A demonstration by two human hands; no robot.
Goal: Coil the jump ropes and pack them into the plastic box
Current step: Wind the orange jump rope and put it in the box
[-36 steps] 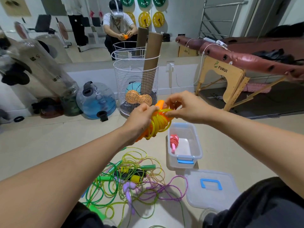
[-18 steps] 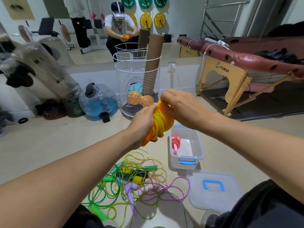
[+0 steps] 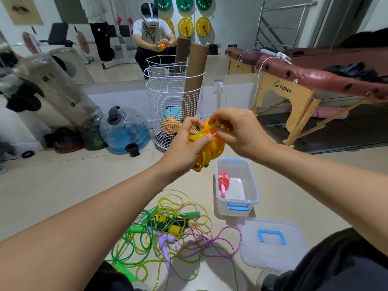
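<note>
The left hand (image 3: 184,148) is gripping the coiled yellow rope (image 3: 206,149) around its orange handles, thumb pressing across the loops, while the right hand (image 3: 237,131) is pinching a loose strand at the top of the bundle. The bundle is hanging in the air, above and just behind the box (image 3: 253,198).

The step in hand looks like tying off the coil. To do it well, the left thumb should be clamping the loops so none slip while the right hand is drawing the free end around the bundle and tucking it under a turn. Pulling too hard is likely to spring the stiff plastic loops open; a snug wrap near the handles should be enough. Then the bundle is going down into the box beside the pink rope (image 3: 223,182), which is lying coiled against its left wall.

The box is sitting on a pale floor, with its lid (image 3: 270,242) lying just beside it, nearer the person. A tangle of ropes (image 3: 168,234), green, yellow and purple, is waiting on the floor between the knees. Behind are standing a wire basket (image 3: 174,110) holding balls and a cardboard tube, a blue jug (image 3: 123,131), a mirror (image 3: 117,38) and a massage table (image 3: 315,74).
</note>
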